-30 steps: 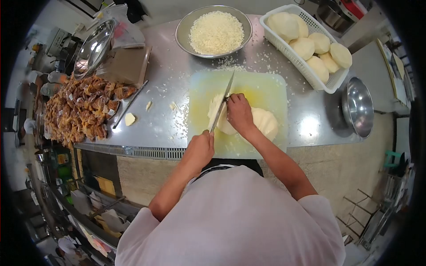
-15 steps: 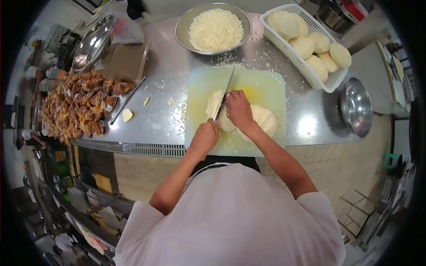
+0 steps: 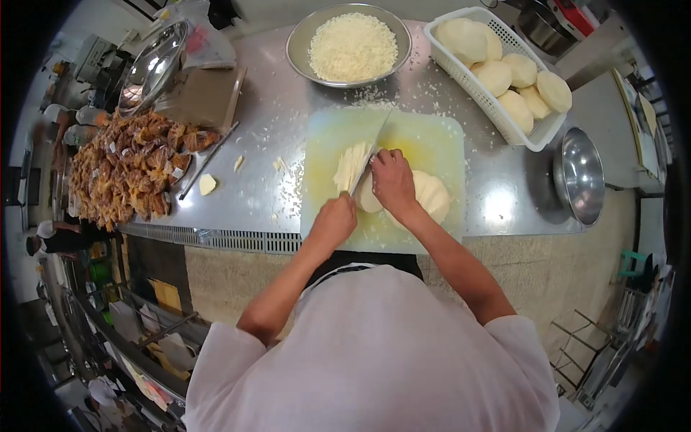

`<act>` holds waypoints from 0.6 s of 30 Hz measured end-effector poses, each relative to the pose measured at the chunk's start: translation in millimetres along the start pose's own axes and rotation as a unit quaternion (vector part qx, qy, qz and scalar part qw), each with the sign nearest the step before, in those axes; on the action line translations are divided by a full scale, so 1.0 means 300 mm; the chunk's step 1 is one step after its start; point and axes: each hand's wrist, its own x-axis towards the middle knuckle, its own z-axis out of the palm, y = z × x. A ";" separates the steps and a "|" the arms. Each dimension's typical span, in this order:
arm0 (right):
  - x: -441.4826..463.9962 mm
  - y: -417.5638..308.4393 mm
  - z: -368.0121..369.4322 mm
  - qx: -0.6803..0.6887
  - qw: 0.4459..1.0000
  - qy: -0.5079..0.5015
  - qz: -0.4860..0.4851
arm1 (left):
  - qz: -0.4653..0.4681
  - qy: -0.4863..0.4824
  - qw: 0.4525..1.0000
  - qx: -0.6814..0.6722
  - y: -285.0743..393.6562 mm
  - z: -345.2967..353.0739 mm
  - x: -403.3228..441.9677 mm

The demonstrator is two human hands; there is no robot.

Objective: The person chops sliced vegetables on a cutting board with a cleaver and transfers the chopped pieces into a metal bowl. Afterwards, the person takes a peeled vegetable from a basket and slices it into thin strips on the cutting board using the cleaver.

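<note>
My left hand [image 3: 333, 225] is closed round the handle of a knife [image 3: 375, 144], its broad blade pointing away from me over a pale green cutting board [image 3: 450, 137]. Just right of the blade, my right hand [image 3: 393, 176] has its fingers bent and pressed on a peeled, pale vegetable piece [image 3: 369, 196], partly hidden under it. Thin cut sticks [image 3: 350, 165] of the vegetable lie against the blade's left side. A larger peeled, rounded vegetable piece [image 3: 432, 196] rests on the board beside my right wrist.
Beyond the board stands a metal bowl [image 3: 294, 54] of chopped pale bits. A white basket [image 3: 461, 83] of peeled vegetables is at the back right, near a steel bowl [image 3: 579, 176]. Brown wrapped pieces [image 3: 133, 169] are heaped left, beside a metal rod [image 3: 209, 160].
The knife blade has tilted slightly to the right, and the cut sticks beside it look more spread out. Both hands stay almost in place.
</note>
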 end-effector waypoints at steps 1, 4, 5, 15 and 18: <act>-0.010 0.002 0.000 -0.002 1.000 -0.002 -0.001 | -0.076 -0.053 0.995 -0.037 0.077 -0.071 0.009; 0.004 0.000 0.003 0.008 1.000 0.020 -0.006 | -0.075 -0.079 0.993 -0.038 0.065 -0.103 -0.036; 0.003 -0.003 0.005 0.003 1.000 0.021 0.000 | -0.059 -0.067 0.996 -0.017 0.060 -0.100 -0.068; -0.007 0.002 0.009 -0.008 1.000 0.024 0.002 | -0.078 -0.086 0.993 -0.015 0.062 -0.099 -0.057; -0.007 0.000 0.001 0.011 1.000 0.022 0.007 | -0.022 -0.026 0.999 -0.014 -0.012 0.022 -0.014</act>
